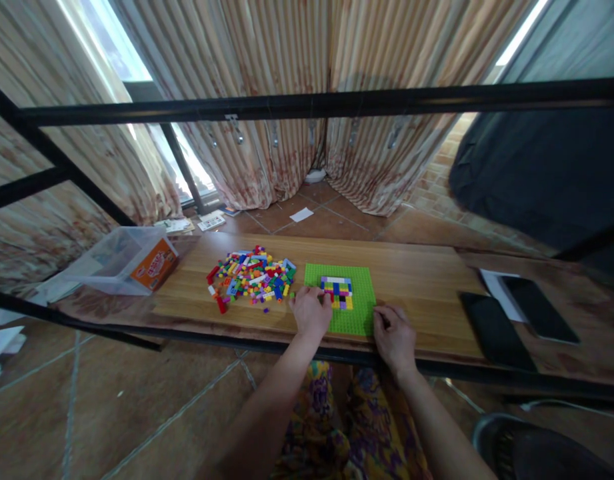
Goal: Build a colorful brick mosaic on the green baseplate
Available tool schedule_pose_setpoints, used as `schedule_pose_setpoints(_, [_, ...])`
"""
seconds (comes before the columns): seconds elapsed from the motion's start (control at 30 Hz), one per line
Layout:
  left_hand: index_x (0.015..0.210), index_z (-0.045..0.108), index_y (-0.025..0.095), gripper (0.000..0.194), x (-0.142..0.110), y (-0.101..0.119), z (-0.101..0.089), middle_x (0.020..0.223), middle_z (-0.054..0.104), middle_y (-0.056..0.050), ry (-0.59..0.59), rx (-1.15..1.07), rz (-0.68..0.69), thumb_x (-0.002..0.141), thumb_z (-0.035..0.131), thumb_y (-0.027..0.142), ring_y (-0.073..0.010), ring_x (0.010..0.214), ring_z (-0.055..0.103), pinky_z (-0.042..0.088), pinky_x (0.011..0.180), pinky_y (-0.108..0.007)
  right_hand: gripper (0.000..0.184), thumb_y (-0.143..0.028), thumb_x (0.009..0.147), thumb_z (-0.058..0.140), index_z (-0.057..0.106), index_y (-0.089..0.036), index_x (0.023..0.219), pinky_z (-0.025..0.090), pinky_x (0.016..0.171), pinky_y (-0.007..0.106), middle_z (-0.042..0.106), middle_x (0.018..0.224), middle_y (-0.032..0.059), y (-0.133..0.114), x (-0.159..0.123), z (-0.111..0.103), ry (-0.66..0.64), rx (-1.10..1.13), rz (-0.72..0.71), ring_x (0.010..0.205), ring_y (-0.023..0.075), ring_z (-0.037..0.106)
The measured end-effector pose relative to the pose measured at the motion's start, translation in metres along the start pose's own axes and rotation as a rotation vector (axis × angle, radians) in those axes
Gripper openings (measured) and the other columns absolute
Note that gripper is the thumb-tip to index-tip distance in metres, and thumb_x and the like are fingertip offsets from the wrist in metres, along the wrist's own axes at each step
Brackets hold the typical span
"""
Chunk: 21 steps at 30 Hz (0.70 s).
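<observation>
A green baseplate lies on the wooden table with a small patch of coloured bricks built on it. My left hand rests at the plate's left edge, fingers curled, fingertips touching the built bricks. My right hand sits at the plate's right front corner, fingers curled down onto the table; what is in it, if anything, is hidden. A heap of loose coloured bricks lies just left of the plate.
A clear plastic box with an orange label stands at the table's left end. Two dark phones or tablets and a white sheet lie at the right. A black metal frame crosses overhead. Curtains hang behind.
</observation>
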<state>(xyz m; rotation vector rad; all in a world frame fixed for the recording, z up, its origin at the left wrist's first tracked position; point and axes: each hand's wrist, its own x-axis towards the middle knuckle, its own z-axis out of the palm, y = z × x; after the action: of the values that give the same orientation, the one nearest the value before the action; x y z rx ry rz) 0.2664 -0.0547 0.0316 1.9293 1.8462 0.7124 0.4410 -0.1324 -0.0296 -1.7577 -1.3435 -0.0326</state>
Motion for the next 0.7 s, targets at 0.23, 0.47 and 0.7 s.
schedule_pose_setpoints(0.23, [0.085,0.073,0.023,0.019,0.001,-0.001,0.003,0.094,0.069,-0.005,0.019,-0.014,0.033,0.087,0.057,0.032,-0.0216,0.098,0.062,0.039,0.091,-0.038,0.027,-0.035,0.089,0.048,0.070,-0.019,0.089,0.050,0.080,0.037,0.067,0.092,0.0102,-0.002,0.001,0.000,0.007,-0.008,0.013,0.086,0.0223,0.062])
schedule_pose_setpoints(0.47, [0.081,0.074,0.023,0.018,0.004,0.002,-0.002,0.092,0.071,-0.005,-0.005,0.020,0.019,0.085,0.060,0.033,-0.0213,0.096,0.063,0.040,0.091,-0.037,0.026,-0.034,0.089,0.048,0.069,-0.019,0.088,0.051,0.080,0.037,0.067,0.093,0.0104,-0.003,0.002,0.000,-0.003,-0.006,0.009,0.086,0.0222,0.062])
schedule_pose_setpoints(0.7, [0.080,0.075,0.022,0.022,0.010,0.011,-0.008,0.091,0.072,-0.007,-0.069,0.127,0.013,0.084,0.056,0.030,-0.0230,0.093,0.064,0.043,0.084,-0.037,0.025,-0.032,0.090,0.047,0.069,-0.020,0.087,0.051,0.079,0.037,0.066,0.091,0.0096,-0.004,0.001,0.000,-0.006,0.006,-0.005,0.086,0.0218,0.061])
